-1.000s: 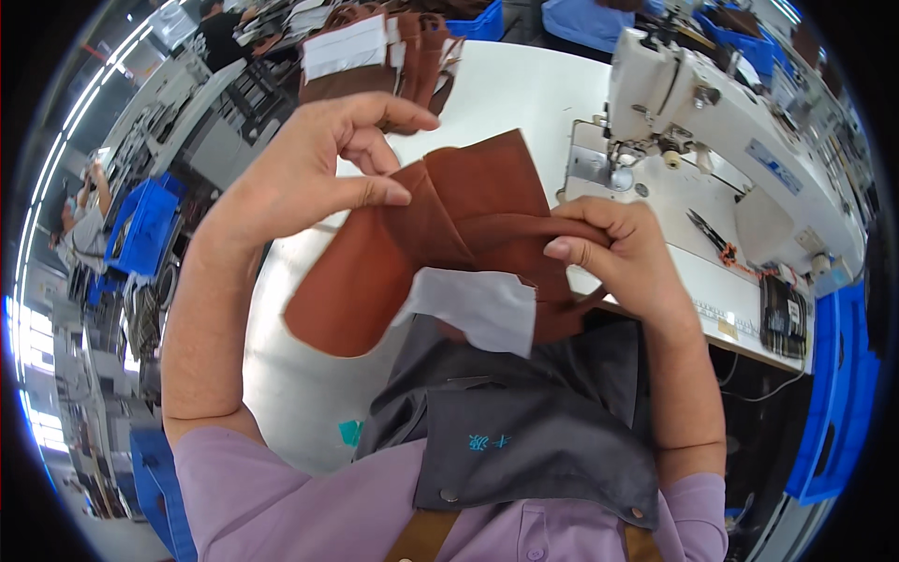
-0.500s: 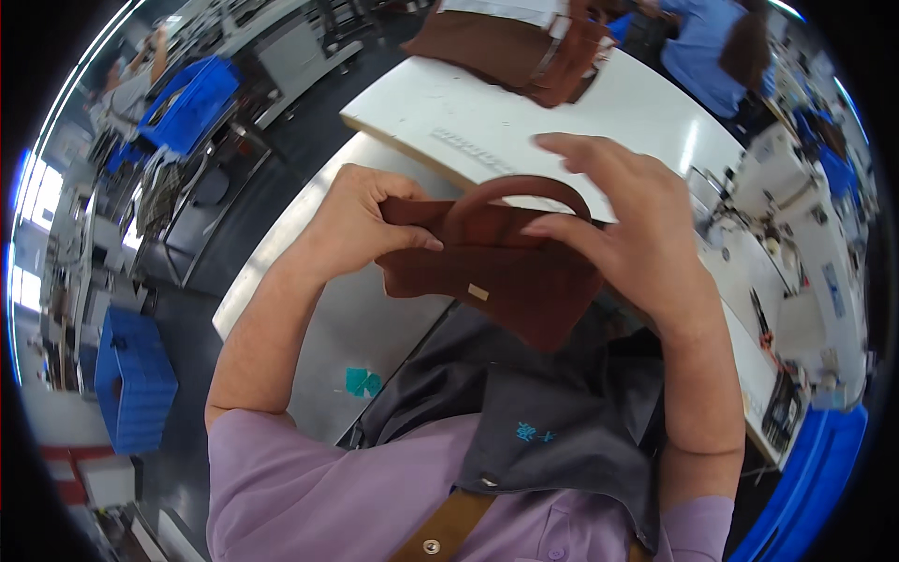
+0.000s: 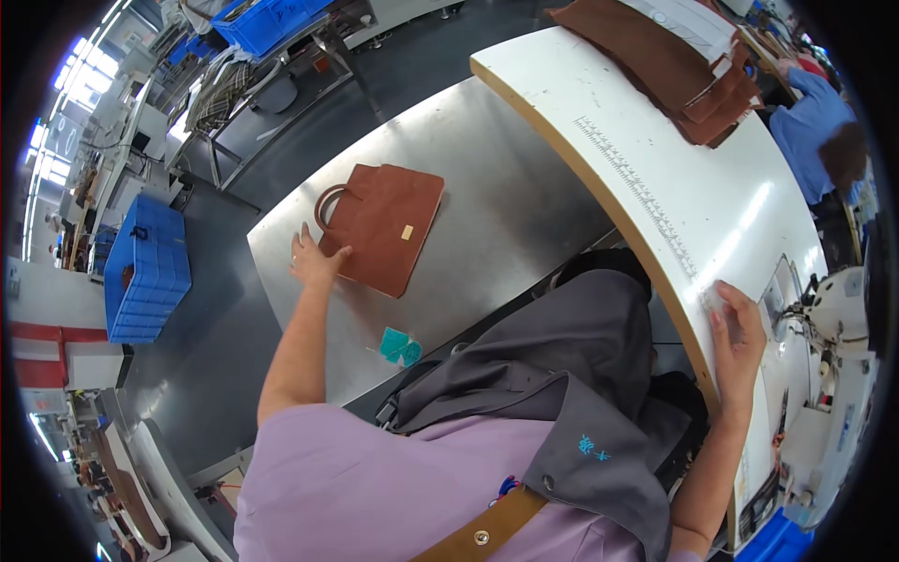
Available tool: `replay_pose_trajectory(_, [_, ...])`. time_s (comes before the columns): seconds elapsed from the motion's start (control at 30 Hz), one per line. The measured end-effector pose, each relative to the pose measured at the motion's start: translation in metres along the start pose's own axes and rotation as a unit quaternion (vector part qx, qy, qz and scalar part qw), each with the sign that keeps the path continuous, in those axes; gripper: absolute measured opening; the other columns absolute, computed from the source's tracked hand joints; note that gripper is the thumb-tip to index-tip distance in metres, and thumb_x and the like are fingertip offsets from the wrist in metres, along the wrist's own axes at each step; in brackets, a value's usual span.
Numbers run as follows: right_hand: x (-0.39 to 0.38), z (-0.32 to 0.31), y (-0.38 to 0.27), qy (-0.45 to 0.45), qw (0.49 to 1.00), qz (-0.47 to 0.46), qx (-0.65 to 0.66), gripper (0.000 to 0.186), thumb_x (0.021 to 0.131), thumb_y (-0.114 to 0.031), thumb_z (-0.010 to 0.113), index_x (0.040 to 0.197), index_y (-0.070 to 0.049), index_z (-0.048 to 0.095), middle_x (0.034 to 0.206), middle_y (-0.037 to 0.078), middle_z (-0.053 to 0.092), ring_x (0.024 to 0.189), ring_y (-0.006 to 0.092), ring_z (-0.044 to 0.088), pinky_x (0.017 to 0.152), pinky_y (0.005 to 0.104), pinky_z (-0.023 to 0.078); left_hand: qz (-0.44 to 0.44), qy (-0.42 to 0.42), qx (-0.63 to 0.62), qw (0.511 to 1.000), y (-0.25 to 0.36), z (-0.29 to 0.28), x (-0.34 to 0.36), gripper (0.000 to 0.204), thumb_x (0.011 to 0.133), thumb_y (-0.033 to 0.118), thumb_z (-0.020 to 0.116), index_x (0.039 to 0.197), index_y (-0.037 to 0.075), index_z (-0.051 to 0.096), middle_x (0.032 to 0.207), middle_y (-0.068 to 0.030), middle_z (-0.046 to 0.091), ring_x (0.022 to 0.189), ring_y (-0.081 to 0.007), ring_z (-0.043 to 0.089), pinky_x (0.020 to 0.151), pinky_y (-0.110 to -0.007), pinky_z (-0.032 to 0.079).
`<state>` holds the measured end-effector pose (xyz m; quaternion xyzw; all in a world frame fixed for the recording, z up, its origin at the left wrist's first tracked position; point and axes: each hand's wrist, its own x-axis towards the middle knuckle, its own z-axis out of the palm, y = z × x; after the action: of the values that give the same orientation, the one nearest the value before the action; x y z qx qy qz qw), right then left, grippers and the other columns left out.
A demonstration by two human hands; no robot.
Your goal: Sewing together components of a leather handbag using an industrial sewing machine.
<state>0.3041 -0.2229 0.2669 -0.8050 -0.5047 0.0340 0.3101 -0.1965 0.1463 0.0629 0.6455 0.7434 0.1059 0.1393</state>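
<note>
Your left hand (image 3: pixel 316 260), fingers spread wide, adjoins the brown handbag (image 3: pixel 382 229) at its two o'clock on the metal surface (image 3: pixel 510 178); your right hand (image 3: pixel 738 348) curls its fingers loosely.

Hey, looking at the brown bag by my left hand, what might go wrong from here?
The brown bag lies with its handle close to the edge of the metal table, so a nudge from your left hand might push it off. The stack of brown pieces sits by the far edge of the white table and could slide if bumped.
</note>
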Motion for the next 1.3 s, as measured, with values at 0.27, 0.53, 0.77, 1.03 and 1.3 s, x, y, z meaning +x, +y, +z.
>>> replay_pose_trajectory(0.27, [0.000,0.004,-0.008,0.009,0.999,0.032,0.018,0.027,0.093,-0.003,0.067,0.120,-0.003,0.069,0.129,0.011,0.068,0.110,0.0221,0.063,0.088,0.0297,0.048,0.185,0.048,0.107,0.976,0.068,0.082,-0.012,0.067,0.100,0.058,0.050,0.156,0.021,0.045,0.167,-0.0140,0.028,0.157,-0.0343,0.019,0.119,-0.072,0.009])
replay_pose_trajectory(0.53, [-0.009,-0.012,-0.004,0.032,0.997,-0.038,-0.053,0.034,0.078,-0.004,0.077,0.111,-0.006,0.072,0.122,0.009,0.072,0.106,0.0307,0.064,0.092,0.0417,0.048,0.137,-0.001,0.119,0.983,0.071,0.066,-0.044,0.067,0.101,0.058,0.046,0.160,0.026,0.038,0.171,-0.0133,0.018,0.158,-0.0366,0.016,0.117,-0.075,0.002])
replay_pose_trajectory(0.77, [0.031,-0.028,0.018,0.030,0.997,-0.068,0.001,0.031,0.082,-0.006,0.078,0.111,-0.007,0.071,0.116,0.010,0.072,0.098,0.0305,0.069,0.083,0.0379,0.056,0.437,0.193,-0.197,0.856,0.266,-0.027,0.003,0.059,0.102,0.044,0.055,0.149,0.009,0.049,0.164,-0.0166,0.034,0.148,-0.0364,0.036,0.119,-0.065,0.015])
replay_pose_trajectory(1.03, [0.105,0.016,0.018,0.029,0.982,-0.186,0.025,0.033,0.082,-0.006,0.078,0.113,-0.007,0.069,0.121,0.008,0.070,0.101,0.0290,0.065,0.090,0.0403,0.052,0.675,0.127,-0.269,0.676,0.600,-0.081,0.008,0.034,0.093,0.022,0.067,0.124,0.008,0.068,0.139,-0.0121,0.063,0.128,-0.0353,0.058,0.108,-0.046,0.044])
replay_pose_trajectory(1.3, [0.158,0.018,0.026,0.096,0.969,-0.223,-0.053,0.029,0.083,-0.008,0.076,0.110,-0.008,0.068,0.122,0.005,0.068,0.111,0.0261,0.060,0.095,0.0411,0.046,0.459,0.071,-0.264,0.845,0.718,-0.076,-0.020,0.054,0.075,0.055,0.077,0.114,0.018,0.076,0.139,-0.0083,0.053,0.136,-0.0344,0.046,0.113,-0.052,0.034])
